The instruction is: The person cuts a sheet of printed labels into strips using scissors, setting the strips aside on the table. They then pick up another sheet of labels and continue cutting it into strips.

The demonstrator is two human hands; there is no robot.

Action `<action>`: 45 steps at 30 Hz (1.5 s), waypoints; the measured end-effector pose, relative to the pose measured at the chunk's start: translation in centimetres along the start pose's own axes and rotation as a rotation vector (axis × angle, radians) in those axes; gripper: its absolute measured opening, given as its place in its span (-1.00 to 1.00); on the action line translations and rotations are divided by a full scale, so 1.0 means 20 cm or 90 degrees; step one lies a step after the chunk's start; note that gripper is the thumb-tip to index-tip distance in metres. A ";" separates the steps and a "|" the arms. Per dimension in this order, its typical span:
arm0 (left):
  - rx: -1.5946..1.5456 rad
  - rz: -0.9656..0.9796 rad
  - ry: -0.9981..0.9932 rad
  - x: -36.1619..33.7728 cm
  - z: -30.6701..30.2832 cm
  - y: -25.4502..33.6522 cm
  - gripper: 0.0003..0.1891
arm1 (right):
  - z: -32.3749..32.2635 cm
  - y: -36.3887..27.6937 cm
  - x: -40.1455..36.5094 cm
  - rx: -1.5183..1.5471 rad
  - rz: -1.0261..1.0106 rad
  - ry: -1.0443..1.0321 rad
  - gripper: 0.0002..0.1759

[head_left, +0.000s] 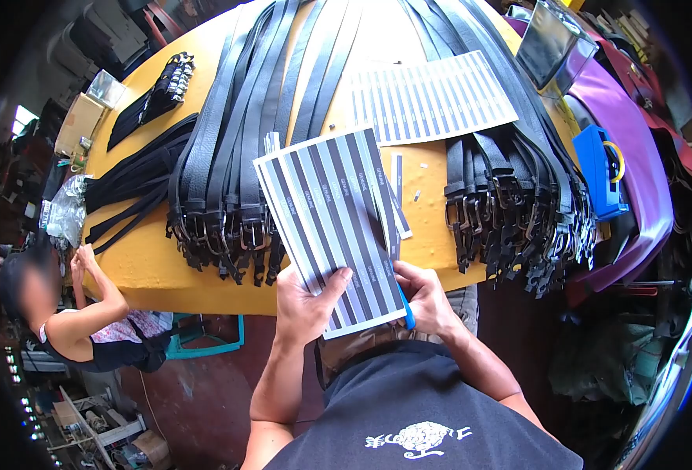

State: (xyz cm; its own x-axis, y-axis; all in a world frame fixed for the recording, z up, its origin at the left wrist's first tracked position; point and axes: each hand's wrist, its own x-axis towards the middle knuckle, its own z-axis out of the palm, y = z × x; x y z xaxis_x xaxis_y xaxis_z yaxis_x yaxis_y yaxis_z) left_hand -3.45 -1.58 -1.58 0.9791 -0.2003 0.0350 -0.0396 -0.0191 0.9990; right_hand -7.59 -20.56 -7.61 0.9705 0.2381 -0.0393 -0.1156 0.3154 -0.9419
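Note:
A sheet of black and grey striped labels, printed with small white words, is held up over the table edge. My left hand is closed on its lower left corner, thumb on top. At the sheet's lower right edge, my right hand is closed around blue-handled scissors; the sheet and fingers hide much of them. Just behind the sheet, a cut label strip shows on the table. Farther back, a second striped sheet lies partly over black belts.
More buckled black belts cover the left of the yellow table. Black straps and a bundle lie farther left. A blue tool or container stands at right. Another person sits at left, hands at the table edge.

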 end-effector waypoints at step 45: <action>0.027 0.025 -0.009 0.07 -0.03 0.07 -0.88 | 0.03 -0.09 0.00 0.005 0.011 -0.009 -0.40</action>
State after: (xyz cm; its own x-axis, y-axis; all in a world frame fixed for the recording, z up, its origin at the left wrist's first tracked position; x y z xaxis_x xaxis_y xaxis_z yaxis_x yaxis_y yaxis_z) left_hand -2.04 -1.22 -0.06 0.9737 -0.2156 0.0736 -0.0869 -0.0528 0.9948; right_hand -7.43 -20.50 -5.73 0.9652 0.2567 -0.0506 -0.1339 0.3182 -0.9385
